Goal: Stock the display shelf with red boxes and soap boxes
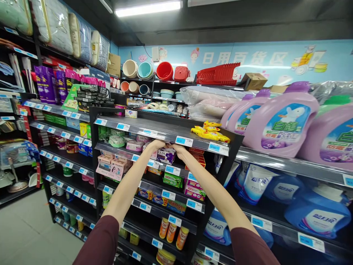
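Both arms reach forward to the second shelf of the rack. A purple-and-white LUX soap box [166, 156] sits at the front of that shelf, under the overhanging top shelf. My left hand [158, 144] is closed at its upper left edge. From the other side, my right hand [178, 148] closes at the upper right corner, its fingers curled inward. The shelf edge and the hands themselves partly hide the fingertips. Left of the hands stand a pink soap container [135, 145] and a green one [116, 141].
Yellow packets [211, 132] lie on the top shelf [165, 127], near a small white box [131, 113]. Large purple detergent jugs [281, 117] and blue bottles [317, 211] fill the right rack. Orange canisters [171, 232] stand below; a floor aisle [24, 224] runs at left.
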A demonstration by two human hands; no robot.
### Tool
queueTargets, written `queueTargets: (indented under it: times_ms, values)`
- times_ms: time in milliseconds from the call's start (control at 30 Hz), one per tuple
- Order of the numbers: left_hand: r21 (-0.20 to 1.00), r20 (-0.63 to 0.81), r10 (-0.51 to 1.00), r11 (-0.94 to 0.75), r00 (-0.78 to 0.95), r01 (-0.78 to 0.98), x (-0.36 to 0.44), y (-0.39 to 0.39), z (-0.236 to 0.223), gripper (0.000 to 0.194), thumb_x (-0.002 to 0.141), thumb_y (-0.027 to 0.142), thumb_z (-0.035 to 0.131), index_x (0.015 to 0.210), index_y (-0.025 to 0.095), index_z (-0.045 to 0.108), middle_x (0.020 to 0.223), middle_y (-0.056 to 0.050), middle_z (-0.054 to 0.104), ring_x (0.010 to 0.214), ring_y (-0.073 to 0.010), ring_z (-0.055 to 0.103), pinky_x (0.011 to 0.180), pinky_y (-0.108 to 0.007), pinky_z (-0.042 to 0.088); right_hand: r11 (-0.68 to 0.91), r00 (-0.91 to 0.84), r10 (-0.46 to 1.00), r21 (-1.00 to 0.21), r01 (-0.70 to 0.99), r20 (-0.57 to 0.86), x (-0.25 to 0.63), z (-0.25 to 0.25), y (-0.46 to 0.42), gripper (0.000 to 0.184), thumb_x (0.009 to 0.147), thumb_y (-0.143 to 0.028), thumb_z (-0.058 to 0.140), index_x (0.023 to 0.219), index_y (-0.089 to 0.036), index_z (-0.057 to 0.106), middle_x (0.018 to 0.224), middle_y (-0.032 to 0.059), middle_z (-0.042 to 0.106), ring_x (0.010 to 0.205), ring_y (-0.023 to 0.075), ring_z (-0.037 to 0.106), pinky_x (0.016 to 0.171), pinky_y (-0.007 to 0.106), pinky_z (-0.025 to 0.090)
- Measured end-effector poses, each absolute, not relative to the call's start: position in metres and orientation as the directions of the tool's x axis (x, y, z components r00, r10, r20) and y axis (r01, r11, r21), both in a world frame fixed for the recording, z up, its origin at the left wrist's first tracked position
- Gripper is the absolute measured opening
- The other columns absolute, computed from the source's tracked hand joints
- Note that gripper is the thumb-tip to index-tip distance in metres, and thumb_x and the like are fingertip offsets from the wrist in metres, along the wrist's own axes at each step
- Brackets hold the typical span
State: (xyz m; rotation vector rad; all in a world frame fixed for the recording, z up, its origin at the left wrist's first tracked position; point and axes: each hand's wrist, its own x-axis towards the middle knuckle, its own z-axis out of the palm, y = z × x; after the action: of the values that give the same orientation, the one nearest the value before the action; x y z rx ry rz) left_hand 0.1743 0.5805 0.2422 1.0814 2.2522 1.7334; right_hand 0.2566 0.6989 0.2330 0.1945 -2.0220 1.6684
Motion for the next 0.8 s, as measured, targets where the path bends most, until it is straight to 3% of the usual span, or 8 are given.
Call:
queueTargets:
  times_ms: [133,267,333,433,500,600,700,800]
  values:
    - [0.874,0.347,0.565,0.095,-0.749,0.476,0.185,0.566,0.246,0.034,0.062,0.012,0.079,0.095,0.01,0.069,0.101,-0.013,0.074,0.098,-0.0278,0.068,0.093,-0.042,0.054,0.232,-0.868,0.261,-0.901,-0.368,0.422,0.269,0.229,0.698,0.039,0.088,-0.037,0.073,0.117,-0.013,0.064,0.115,0.0108,0.069,0.106,0.0242,0.065,0.102,0.048,0.049]
    - [0.851,0.411,0.511,0.083,-0.755,0.519,0.21,0.544,0.234,0.049,0.074,0.016,0.07,0.122,0.008,0.064,0.128,-0.017,0.066,0.122,-0.0323,0.059,0.106,-0.042,0.046,0.242,-0.824,0.301,-0.874,-0.421,0.48,0.294,0.213,0.698,0.062,0.076,-0.033,0.079,0.131,-0.015,0.057,0.129,0.0119,0.064,0.124,0.0275,0.058,0.113,0.044,0.041]
    - [0.84,0.444,0.446,0.095,-0.777,0.534,0.231,0.53,0.223,0.061,0.081,0.019,0.065,0.14,0.009,0.051,0.149,-0.018,0.05,0.142,-0.0319,0.041,0.117,-0.041,0.034,0.269,-0.783,0.319,-0.843,-0.466,0.535,0.311,0.199,0.697,0.077,0.076,-0.036,0.078,0.143,-0.015,0.047,0.143,0.0133,0.054,0.136,0.0278,0.048,0.119,0.044,0.034]
    - [0.804,0.532,0.311,0.106,-0.788,0.585,0.271,0.504,0.205,0.067,0.09,0.024,0.055,0.152,0.012,0.035,0.164,-0.013,0.026,0.153,-0.0265,0.017,0.124,-0.036,0.016,0.306,-0.786,0.332,-0.848,-0.433,0.521,0.342,0.176,0.692,0.093,0.082,-0.045,0.074,0.157,-0.018,0.027,0.163,0.0106,0.023,0.152,0.0259,0.022,0.126,0.044,0.019]
    - [0.748,0.636,0.257,0.029,-0.728,0.664,0.3,0.485,0.192,0.059,0.094,0.029,0.051,0.15,0.016,0.038,0.161,-0.009,0.034,0.149,-0.0239,0.03,0.122,-0.033,0.025,0.339,-0.804,0.292,-0.842,-0.421,0.519,0.368,0.161,0.686,0.091,0.086,-0.048,0.07,0.159,-0.022,0.022,0.166,0.0054,0.012,0.154,0.0236,0.012,0.128,0.045,0.012]
    - [0.749,0.661,0.209,-0.128,-0.721,0.65,0.338,0.462,0.162,0.04,0.096,0.038,0.049,0.131,0.019,0.055,0.131,-0.01,0.065,0.125,-0.024,0.059,0.109,-0.033,0.044,0.409,-0.792,0.161,-0.77,-0.489,0.589,0.408,0.14,0.669,0.076,0.093,-0.043,0.065,0.158,-0.029,0.028,0.164,0.0007,0.021,0.153,0.0224,0.017,0.128,0.045,0.015]
    - [0.852,0.513,0.25,-0.261,-0.821,0.453,0.366,0.462,0.109,0.031,0.095,0.045,0.052,0.112,0.02,0.061,0.097,-0.008,0.073,0.097,-0.024,0.07,0.094,-0.035,0.053,0.482,-0.812,-0.011,-0.709,-0.516,0.584,0.438,0.112,0.647,0.06,0.099,-0.037,0.057,0.155,-0.032,0.037,0.16,0.0003,0.032,0.149,0.024,0.029,0.125,0.047,0.025]
    - [0.943,0.301,0.367,-0.253,-0.88,0.217,0.389,0.483,0.034,0.033,0.098,0.046,0.042,0.107,0.019,0.058,0.091,-0.008,0.07,0.087,-0.0226,0.069,0.085,-0.035,0.055,0.544,-0.85,-0.22,-0.663,-0.514,0.479,0.45,0.067,0.628,0.051,0.102,-0.036,0.049,0.153,-0.032,0.041,0.158,0.0009,0.036,0.148,0.0244,0.032,0.124,0.046,0.029]
